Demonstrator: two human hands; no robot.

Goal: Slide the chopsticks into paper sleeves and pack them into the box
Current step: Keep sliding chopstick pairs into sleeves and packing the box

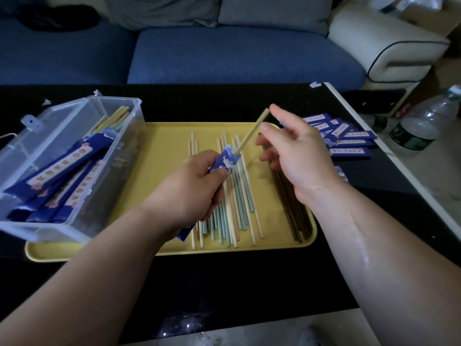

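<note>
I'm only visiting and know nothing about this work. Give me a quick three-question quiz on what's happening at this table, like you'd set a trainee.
1. True or false: the left hand grips a blue paper sleeve.
2. What does the right hand pinch? A) a pale chopstick whose lower end is at the sleeve's mouth; B) a spoon; C) a pen.
3. Fill in: the loose chopsticks lie on a ____ tray.

Key: 1 true; 2 A; 3 yellow.
</note>
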